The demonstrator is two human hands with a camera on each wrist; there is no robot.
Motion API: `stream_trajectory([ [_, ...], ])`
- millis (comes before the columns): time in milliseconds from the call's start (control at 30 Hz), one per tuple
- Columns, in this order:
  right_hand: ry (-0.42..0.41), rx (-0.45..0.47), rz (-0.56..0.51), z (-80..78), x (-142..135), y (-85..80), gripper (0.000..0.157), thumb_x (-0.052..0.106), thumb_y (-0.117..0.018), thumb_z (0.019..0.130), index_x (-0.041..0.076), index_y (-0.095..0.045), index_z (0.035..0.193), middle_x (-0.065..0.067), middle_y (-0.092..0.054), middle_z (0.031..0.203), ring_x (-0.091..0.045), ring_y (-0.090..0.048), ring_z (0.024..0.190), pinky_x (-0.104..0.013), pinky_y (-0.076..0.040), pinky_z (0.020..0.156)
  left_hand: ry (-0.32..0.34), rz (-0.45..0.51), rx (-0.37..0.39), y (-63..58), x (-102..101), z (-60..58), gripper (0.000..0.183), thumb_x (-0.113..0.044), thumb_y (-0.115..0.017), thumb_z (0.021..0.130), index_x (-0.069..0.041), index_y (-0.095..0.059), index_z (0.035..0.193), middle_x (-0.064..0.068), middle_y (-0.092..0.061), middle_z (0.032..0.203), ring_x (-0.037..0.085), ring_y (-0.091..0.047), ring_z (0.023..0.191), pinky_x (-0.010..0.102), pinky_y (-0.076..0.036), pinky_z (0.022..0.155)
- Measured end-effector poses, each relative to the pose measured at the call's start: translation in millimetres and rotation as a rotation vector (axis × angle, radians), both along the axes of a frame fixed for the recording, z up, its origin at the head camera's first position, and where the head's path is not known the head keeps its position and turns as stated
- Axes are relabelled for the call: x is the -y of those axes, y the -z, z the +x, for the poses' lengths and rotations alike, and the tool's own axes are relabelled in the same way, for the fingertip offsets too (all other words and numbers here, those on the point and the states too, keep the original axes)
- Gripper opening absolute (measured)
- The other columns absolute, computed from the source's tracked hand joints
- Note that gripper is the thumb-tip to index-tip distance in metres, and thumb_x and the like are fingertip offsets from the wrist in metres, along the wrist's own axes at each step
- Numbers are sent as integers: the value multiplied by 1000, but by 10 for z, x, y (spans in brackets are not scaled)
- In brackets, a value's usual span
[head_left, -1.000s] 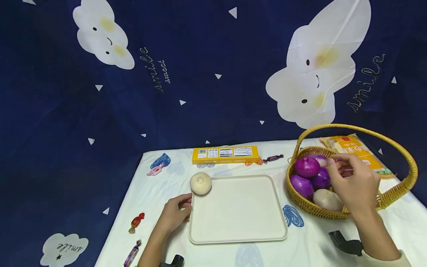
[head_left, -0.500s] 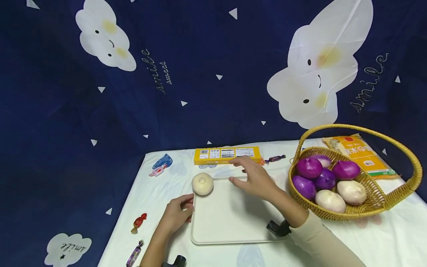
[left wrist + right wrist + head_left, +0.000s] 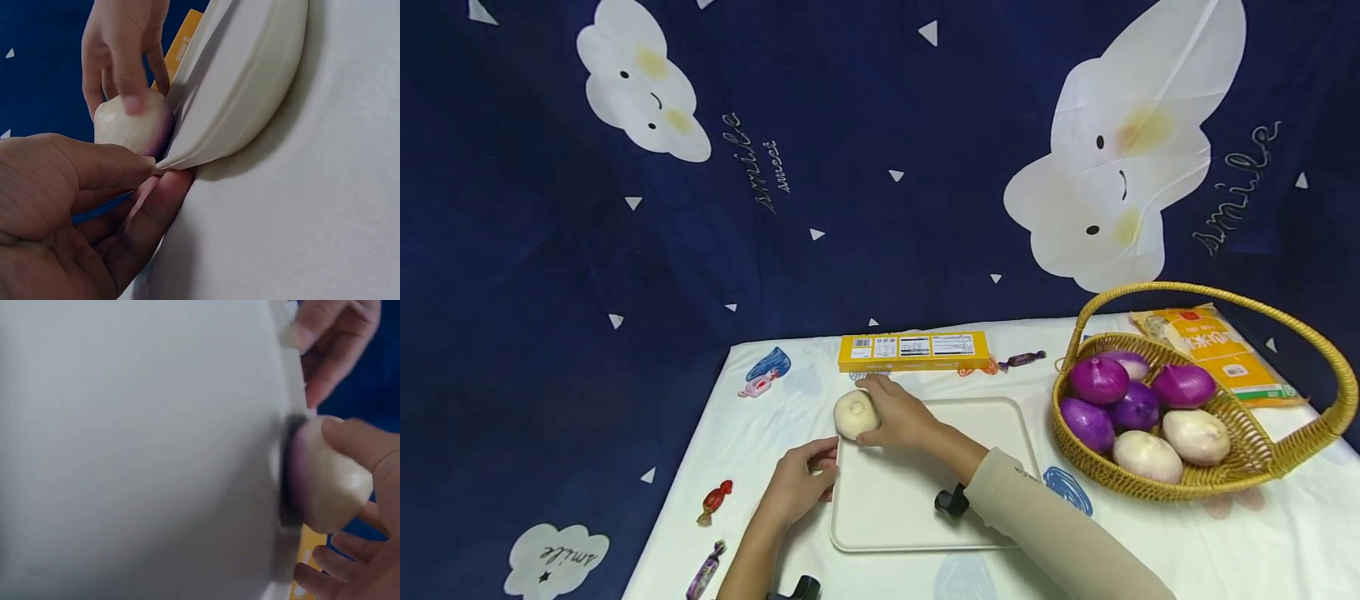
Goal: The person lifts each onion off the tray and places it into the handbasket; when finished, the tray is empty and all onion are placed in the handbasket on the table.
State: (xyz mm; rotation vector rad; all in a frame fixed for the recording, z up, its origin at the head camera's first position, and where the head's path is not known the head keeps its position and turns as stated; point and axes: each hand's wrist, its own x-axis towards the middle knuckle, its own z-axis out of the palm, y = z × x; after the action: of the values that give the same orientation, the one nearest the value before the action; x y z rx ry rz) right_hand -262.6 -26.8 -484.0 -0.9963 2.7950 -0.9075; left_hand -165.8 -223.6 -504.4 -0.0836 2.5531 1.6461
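A round onion (image 3: 855,415), white on top with a purple underside, sits at the far left corner of the white rectangular tray (image 3: 925,533). My right hand (image 3: 898,414) holds it from the right side. In the right wrist view the thumb (image 3: 356,440) lies across the onion (image 3: 334,481), with fingers on its other side. My left hand (image 3: 797,483) pinches the tray's left edge. In the left wrist view its thumb (image 3: 112,165) is on the rim and fingers lie under it. Part of the tray is hidden by the right arm.
A wicker basket (image 3: 1262,458) with a tall handle stands on the right, holding several purple and white onions. Behind it lies an orange packet (image 3: 1240,362). A yellow box (image 3: 913,352) lies behind the tray. Candy and heart prints mark the white tablecloth (image 3: 797,417).
My right hand has left the basket, crossed leftward over the tray with nothing in it, and taken hold of the onion at the corner. My left hand stays at the tray's edge.
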Motion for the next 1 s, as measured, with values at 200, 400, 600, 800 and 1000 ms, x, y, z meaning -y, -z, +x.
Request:
stream_trajectory([
  [200,1,-18,27,15,21,54,78,38,-78,76,20,-40,141,3,-47,138,-17,-50,120,-35,-47,96,11,-35,-19,6,-5,-1,42,4,-61,86,0,-57,127,12,-65,102,17,-62,76,30,-57,49],
  [400,37,-40,-64,33,-53,-10,78,41,-81,71,20,-42,135,3,-56,126,-14,-57,106,-32,-50,88,18,-34,-18,16,0,2,42,4,-61,86,1,-57,128,13,-65,102,18,-62,72,30,-57,49],
  [600,59,-58,-222,99,-282,-186,75,31,-85,68,22,-49,132,9,-54,128,-9,-54,107,-30,-49,90,14,-47,-11,12,4,4,41,2,-61,87,-1,-57,128,11,-66,100,19,-62,67,30,-57,49],
  [800,83,-67,-339,214,-641,-363,73,19,-85,67,21,-53,133,7,-51,129,-9,-51,109,-22,-54,82,14,-37,-15,4,-1,9,40,2,-61,87,-1,-58,127,11,-65,100,19,-62,68,30,-57,49],
  [1000,95,-66,-403,386,-1053,-557,75,14,-86,67,18,-52,134,2,-50,130,-14,-51,116,-21,-55,82,24,-34,-19,10,6,7,41,3,-61,87,0,-58,127,11,-65,100,19,-62,67,30,-57,49],
])
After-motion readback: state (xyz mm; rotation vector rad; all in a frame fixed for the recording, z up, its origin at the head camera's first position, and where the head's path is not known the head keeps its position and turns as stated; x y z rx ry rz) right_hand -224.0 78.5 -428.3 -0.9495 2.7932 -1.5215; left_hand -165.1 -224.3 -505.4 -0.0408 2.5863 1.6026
